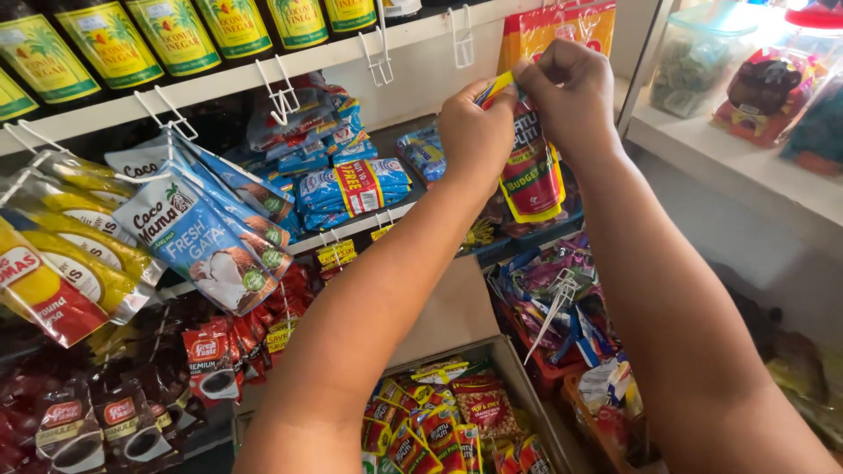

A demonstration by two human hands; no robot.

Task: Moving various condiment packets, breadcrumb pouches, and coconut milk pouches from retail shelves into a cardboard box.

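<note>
Sachet (532,171), red and green with a yellow top edge, hangs straight down from both my hands at shelf height. Head view only.

Left hand (477,133): closed, fingers pinched on the sachet's yellow top strip, left corner. Right hand (572,96): closed too, pinching the same strip from the right, knuckles touching the left hand. Sachet body drops below and between the two wrists.

Just behind the right hand: an orange-yellow hanging pack (562,26). Up and left of the left hand: white wire hooks (379,61) on the shelf edge (237,79), with green-labelled bottles (176,35) standing above. Left of the left forearm: blue packets (351,184) stacked, then pale blue pouches (206,237) on a hook. Below my forearms: a cardboard box (527,386) full of small red and yellow sachets (421,430).
</note>
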